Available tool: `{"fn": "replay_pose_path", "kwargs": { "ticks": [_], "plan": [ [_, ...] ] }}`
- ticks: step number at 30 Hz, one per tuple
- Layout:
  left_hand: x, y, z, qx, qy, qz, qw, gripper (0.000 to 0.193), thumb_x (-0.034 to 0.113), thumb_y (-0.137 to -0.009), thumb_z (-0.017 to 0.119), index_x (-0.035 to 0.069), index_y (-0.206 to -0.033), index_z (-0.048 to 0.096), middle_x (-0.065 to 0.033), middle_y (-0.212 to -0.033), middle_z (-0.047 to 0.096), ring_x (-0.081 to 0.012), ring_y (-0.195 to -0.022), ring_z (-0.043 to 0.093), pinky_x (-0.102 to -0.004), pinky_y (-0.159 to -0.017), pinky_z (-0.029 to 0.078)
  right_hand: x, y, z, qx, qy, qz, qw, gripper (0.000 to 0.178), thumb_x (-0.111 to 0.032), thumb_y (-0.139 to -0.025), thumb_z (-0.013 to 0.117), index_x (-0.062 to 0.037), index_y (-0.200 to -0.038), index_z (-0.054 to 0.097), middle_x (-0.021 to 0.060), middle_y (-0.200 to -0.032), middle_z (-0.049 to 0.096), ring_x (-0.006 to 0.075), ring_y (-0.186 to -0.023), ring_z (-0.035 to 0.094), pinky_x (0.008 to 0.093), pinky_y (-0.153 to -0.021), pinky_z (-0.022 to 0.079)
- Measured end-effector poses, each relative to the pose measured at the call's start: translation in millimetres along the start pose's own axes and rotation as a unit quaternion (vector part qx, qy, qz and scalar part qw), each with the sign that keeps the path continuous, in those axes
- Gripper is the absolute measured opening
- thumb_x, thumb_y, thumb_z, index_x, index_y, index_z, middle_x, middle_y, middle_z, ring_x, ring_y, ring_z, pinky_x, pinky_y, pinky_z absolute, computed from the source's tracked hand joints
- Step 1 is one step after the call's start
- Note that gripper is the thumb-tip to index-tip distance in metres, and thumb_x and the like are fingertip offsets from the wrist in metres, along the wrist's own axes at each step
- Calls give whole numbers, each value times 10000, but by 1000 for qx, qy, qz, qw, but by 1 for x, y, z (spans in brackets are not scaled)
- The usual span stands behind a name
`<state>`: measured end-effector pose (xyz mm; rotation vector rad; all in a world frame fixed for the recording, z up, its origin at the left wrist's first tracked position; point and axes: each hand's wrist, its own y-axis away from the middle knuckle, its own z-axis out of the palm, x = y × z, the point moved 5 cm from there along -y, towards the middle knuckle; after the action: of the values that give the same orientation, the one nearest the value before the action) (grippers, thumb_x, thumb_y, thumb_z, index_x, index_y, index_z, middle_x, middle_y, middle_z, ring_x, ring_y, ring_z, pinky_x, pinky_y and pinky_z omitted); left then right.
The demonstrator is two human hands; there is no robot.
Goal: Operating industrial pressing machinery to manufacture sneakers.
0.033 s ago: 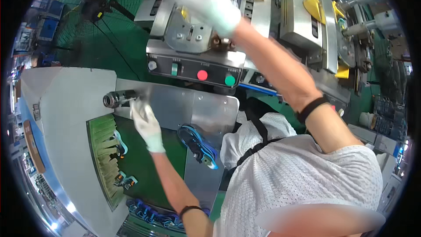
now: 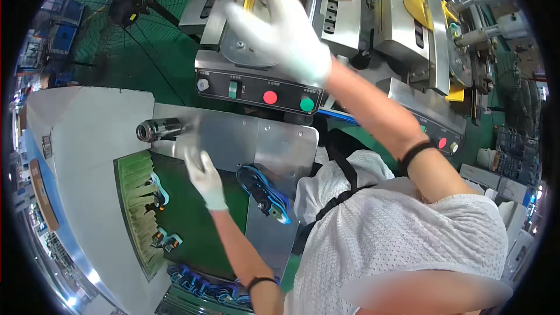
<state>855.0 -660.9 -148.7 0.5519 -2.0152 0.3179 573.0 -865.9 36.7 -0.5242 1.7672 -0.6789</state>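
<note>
Left hand: the gloved left hand (image 2: pixel 204 179) is hovering by the edge of the green belt (image 2: pixel 195 221), fingers parting, pinching nothing visible.
Right hand: the gloved right hand (image 2: pixel 286 38) is blurring over the near machine's metal plate (image 2: pixel 242 53), thumb and fingers spreading wide; whether it is touching the machine, I cannot tell.
Black-and-blue shoe: the single shoe (image 2: pixel 262 193) is lying on the metal ledge (image 2: pixel 227 134), to the right of the left hand and apart from it, well below the right hand.
Dark cylinder: the cylinder (image 2: pixel 158 130) is lying sideways, beyond the left fingertips and to their left.
Control panel: the panel (image 2: pixel 251 90) is sitting below the right hand, its red button (image 2: pixel 269 98) and green button (image 2: pixel 307 104) facing the person.
Belt shoes: more shoes (image 2: pixel 207 287) are crowding the belt's near end.
</note>
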Motion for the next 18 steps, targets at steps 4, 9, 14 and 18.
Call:
{"fn": "replay_pose_path", "kwargs": {
  "ticks": [4,9,14,18],
  "plan": [
    [-99,107,-21,-52,-53,-110,991,516,150,-1021,547,-64,-1464,392,-242,-1401,549,-314,-1290,553,-376,-1080,437,34,197,-18,-268,175,33,947,773,-169,-861,711,37,-1497,324,266,-1575,284,453,-1490,224,523,-1217,218],
    [-169,196,-25,-64,12,-189,980,511,200,-993,597,-74,-1405,470,-234,-1394,549,-318,-1273,560,-388,-1067,447,87,297,-28,-479,370,103,789,818,-238,-789,753,60,-1454,382,289,-1560,283,461,-1480,227,569,-1194,224],
    [-162,230,17,-178,-129,-71,973,799,296,-838,766,-8,-1472,387,-261,-1425,435,-402,-1307,478,-449,-1106,400,43,286,-57,-382,227,87,892,771,-206,-818,737,31,-1459,380,305,-1538,299,508,-1438,268,561,-1182,257],
    [-160,235,30,-130,-132,-71,980,914,286,-766,837,33,-1497,352,-250,-1444,404,-412,-1323,450,-461,-1114,395,46,337,-120,-375,185,242,876,716,-253,-869,679,36,-1461,397,295,-1563,290,461,-1483,222,488,-1212,247]
  ]
}}
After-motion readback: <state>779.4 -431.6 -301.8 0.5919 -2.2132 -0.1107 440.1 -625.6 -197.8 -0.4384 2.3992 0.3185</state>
